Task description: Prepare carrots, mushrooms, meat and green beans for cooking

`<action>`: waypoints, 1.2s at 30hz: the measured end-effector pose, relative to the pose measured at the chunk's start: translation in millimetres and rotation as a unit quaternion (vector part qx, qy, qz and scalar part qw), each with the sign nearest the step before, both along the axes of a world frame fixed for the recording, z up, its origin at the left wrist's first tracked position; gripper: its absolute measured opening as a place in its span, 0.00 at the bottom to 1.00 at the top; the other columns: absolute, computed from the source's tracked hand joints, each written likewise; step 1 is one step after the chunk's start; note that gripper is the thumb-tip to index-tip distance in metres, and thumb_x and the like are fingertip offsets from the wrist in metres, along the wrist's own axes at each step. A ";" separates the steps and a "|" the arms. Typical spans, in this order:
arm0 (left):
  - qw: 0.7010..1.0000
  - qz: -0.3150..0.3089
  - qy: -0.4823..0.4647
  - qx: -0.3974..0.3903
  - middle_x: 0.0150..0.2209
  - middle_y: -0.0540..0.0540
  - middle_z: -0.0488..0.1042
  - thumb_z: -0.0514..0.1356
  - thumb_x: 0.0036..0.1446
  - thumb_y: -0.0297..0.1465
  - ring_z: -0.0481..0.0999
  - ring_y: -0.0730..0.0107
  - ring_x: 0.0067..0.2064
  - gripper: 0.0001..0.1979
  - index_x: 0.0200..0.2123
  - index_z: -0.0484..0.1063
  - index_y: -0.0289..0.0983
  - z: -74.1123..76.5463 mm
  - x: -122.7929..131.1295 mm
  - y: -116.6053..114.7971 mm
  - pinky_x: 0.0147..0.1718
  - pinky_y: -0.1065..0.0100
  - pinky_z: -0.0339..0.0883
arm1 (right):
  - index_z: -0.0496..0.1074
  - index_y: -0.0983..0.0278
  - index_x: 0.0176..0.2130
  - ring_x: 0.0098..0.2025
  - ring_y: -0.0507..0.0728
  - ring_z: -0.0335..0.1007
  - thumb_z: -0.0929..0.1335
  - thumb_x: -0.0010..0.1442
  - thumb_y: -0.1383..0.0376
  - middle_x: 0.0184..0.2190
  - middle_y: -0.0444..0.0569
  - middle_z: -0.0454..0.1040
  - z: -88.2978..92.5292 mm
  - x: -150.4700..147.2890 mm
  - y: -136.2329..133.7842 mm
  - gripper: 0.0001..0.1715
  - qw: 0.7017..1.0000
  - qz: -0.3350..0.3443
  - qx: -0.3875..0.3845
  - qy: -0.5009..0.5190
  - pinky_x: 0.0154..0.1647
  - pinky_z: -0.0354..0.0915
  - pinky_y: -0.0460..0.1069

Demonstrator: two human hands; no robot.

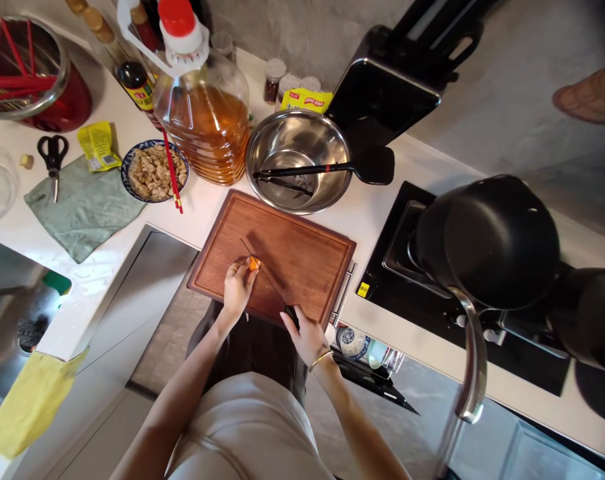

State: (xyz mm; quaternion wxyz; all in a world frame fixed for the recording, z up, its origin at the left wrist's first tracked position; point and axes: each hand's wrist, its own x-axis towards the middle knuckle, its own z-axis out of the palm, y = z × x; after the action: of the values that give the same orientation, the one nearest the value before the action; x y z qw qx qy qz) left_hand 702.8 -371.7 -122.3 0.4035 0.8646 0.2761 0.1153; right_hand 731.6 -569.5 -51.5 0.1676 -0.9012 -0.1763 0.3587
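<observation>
On the wooden cutting board [302, 250], my left hand [238, 287] pinches a small orange piece that looks like carrot [253, 263]. My right hand [305, 333] is wrapped round the black handle of a kitchen knife [272, 283]. The blade's thin spine runs diagonally across the board, right beside the orange piece. Whether the edge touches the piece, I cannot tell. Behind the board stands a steel bowl [267, 157] with a black spatula [375, 165] laid across its rim.
Left of the board are a bowl of chopped meat-like pieces [152, 175] with red chopsticks [172, 170], a large oil jug [207, 127], scissors [53, 157] and a green cloth [82, 207]. To the right, a black pot [497, 240] sits on the stove [397, 267]. A knife block [382, 80] stands behind.
</observation>
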 end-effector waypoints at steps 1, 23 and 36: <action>1.000 0.000 0.002 0.002 0.46 0.40 0.73 0.56 0.60 0.35 0.72 0.62 0.49 0.15 0.48 0.72 0.38 0.0 -0.2 -0.5 0.50 0.58 0.68 | 0.67 0.60 0.45 0.34 0.58 0.76 0.56 0.65 0.51 0.31 0.49 0.78 1.5 1.4 0.4 0.21 1.000 0.007 -0.004 0.000 0.29 0.60 0.46; 0.999 0.025 -0.007 0.019 0.48 0.40 0.71 0.54 0.61 0.35 0.70 0.63 0.51 0.18 0.53 0.69 0.39 -7.1 -5.5 -6.1 0.53 0.61 0.65 | 0.67 0.61 0.51 0.39 0.59 0.75 0.56 0.65 0.51 0.36 0.52 0.78 -28.8 23.5 21.1 0.24 1.000 0.013 -0.004 0.002 0.35 0.63 0.48; 0.999 0.040 -0.009 0.026 0.46 0.41 0.71 0.53 0.62 0.35 0.69 0.63 0.50 0.17 0.53 0.69 0.39 0.0 -12.2 -6.3 0.53 0.60 0.65 | 0.68 0.60 0.47 0.36 0.60 0.76 0.56 0.65 0.49 0.32 0.51 0.78 1.0 18.6 6.1 0.24 0.997 0.060 -0.057 -0.005 0.30 0.60 0.47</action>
State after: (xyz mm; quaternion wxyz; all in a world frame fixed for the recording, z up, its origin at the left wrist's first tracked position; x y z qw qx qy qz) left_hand 690.6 -378.0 -122.3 0.3790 0.8619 0.3033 0.1465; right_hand 750.2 -563.4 -50.5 0.0936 -0.8989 -0.2106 0.3728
